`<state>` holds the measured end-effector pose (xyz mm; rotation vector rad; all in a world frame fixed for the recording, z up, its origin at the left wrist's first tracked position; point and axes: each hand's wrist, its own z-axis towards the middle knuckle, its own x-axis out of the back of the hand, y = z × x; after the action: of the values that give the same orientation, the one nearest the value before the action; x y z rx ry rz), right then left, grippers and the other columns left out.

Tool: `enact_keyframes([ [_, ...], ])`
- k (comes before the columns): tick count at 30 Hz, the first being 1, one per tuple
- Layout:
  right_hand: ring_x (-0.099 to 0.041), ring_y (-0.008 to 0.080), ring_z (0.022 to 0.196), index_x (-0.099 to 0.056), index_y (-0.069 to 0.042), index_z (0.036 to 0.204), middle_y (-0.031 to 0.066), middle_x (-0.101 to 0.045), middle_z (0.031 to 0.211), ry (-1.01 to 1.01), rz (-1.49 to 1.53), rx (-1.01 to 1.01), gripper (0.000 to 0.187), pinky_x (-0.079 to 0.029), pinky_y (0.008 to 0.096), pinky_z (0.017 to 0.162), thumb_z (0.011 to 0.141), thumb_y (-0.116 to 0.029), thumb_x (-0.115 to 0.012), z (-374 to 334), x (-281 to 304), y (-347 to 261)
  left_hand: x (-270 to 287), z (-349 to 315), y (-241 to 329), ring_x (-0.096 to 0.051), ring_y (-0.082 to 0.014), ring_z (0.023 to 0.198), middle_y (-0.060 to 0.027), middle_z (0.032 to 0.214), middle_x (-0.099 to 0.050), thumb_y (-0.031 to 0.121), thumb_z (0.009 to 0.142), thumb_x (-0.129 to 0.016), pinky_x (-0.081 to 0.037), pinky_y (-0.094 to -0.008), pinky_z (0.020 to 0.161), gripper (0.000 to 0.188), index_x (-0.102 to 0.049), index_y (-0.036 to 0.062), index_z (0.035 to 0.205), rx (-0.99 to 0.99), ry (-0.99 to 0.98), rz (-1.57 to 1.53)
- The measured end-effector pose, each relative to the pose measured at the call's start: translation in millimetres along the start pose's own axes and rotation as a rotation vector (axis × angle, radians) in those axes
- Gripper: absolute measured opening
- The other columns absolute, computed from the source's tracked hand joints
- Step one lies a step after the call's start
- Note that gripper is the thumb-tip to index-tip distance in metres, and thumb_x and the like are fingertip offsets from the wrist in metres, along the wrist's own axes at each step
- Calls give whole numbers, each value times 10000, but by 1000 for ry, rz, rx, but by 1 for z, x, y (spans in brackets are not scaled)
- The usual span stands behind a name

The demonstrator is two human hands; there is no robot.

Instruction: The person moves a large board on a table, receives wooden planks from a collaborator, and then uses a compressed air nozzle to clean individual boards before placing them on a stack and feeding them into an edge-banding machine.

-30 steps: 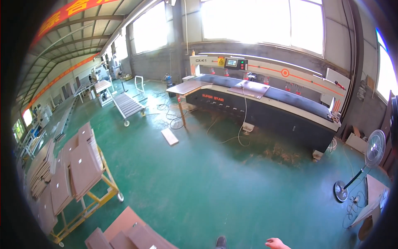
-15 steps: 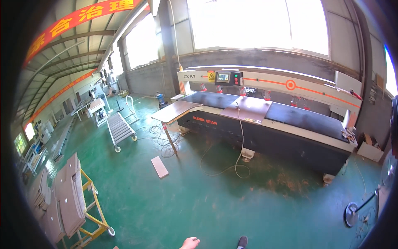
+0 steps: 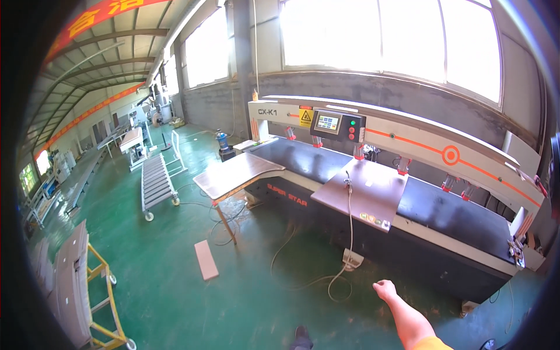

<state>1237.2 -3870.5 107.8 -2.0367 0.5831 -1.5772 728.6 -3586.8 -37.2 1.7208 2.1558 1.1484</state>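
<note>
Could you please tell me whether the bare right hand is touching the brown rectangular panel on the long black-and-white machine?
No, the machine's black front shows between the right hand and the panel.

The pale beam [image 3: 417,142] bore dark lettering [image 3: 268,112] and a yellow warning label [image 3: 305,116], the dark front panel [image 3: 420,259] red lettering [image 3: 286,195], and the red banner [image 3: 104,18] yellow characters [image 3: 81,23].

A green floor [image 3: 169,300] is spread beneath the fingers [image 3: 380,285]; beyond them, a grey wall [image 3: 326,86] is topped by windows [image 3: 332,35], bleached white with daylight. Far to their left, a ribbed roof [image 3: 137,41] is crossed by a red banner [image 3: 96,20].
</note>
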Motion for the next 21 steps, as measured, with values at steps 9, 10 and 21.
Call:
enact_keyframes([
  [9,-635,349,935,-686,20,898,225,-663,927,137,-33,30,527,-476,405,857,782,-487,-601,319,3,-175,3,143,271,-555,-108,635,-14,758,-622,140,893,-563,-461,-254,552,185,-607,44,1045,-163,214,-668],
  [10,-623,377,953,-675,48,905,250,-654,933,202,-114,4,577,-459,417,884,780,-510,-600,357,-4,-190,2,133,320,-551,-106,636,-11,760,-619,148,898,-563,-457,-250,550,200,-599,42,1063,-257,261,-638],
  [21,-498,381,1140,-532,39,1186,240,-501,1222,190,-209,-179,739,-439,441,941,740,-544,-617,639,-64,-292,-115,87,333,-478,-93,613,26,681,-531,118,889,-549,-398,-261,513,82,-581,74,828,515,527,-642],
])
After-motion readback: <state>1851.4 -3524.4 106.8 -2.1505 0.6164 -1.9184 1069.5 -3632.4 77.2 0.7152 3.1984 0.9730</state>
